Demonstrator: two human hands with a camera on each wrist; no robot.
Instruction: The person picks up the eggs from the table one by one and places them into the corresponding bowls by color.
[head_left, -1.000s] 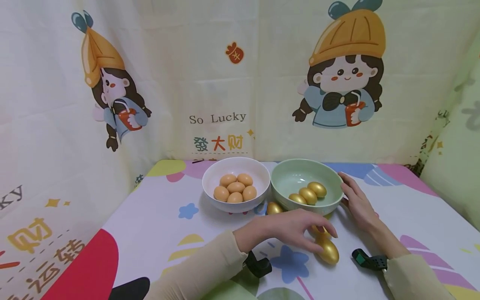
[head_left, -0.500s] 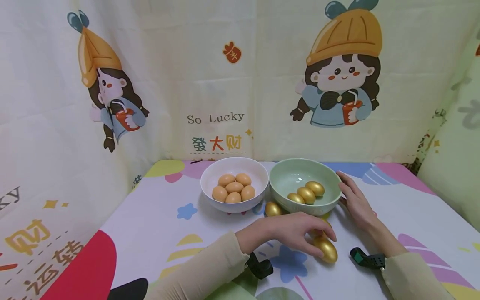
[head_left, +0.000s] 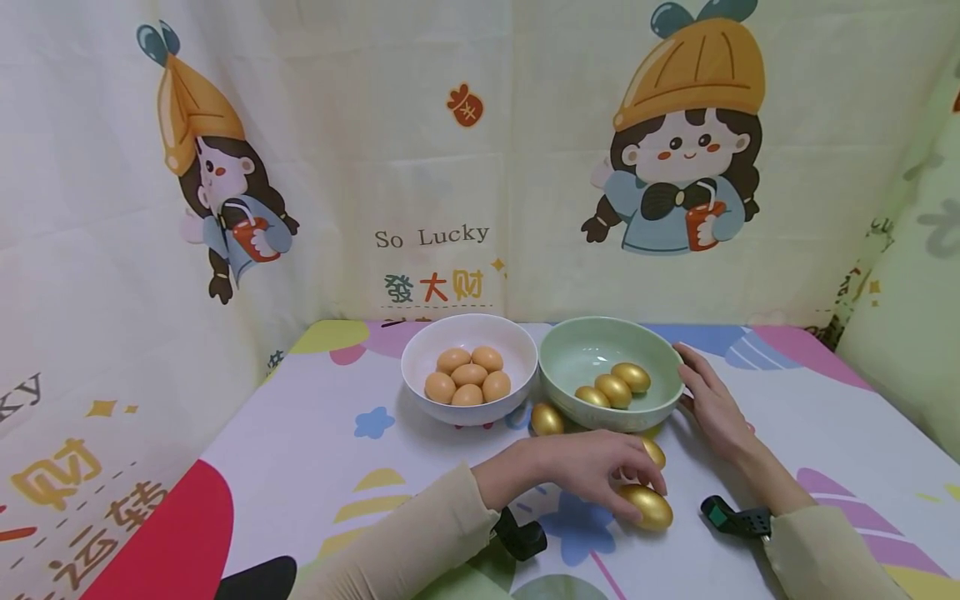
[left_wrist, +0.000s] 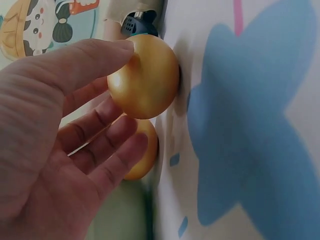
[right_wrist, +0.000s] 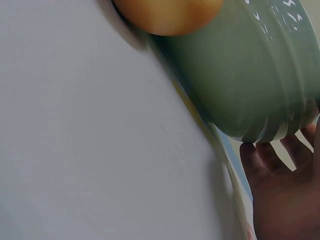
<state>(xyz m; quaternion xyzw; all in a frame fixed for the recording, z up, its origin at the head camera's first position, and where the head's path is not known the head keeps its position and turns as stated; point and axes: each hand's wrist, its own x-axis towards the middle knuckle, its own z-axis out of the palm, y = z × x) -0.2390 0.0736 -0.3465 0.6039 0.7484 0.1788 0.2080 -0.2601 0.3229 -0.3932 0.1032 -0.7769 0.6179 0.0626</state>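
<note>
My left hand reaches across the table and pinches a golden egg lying on the cloth. In the left wrist view its thumb presses on that golden egg, and the other fingers lie half-curled beside a second golden egg. My right hand rests against the right side of a green bowl. Its fingertips touch the outer wall in the right wrist view. Inside the green bowl sit 3 golden eggs. Another golden egg lies in front of the bowls.
Left of the green bowl stands a white bowl with several brown eggs. A patterned cloth covers the table. A printed curtain hangs behind it. Each wrist wears a black device.
The left fingers have closed onto the nearest golden egg, which has turned to lie more sideways. The left hand has come slightly nearer. The right hand stays on the green bowl.
</note>
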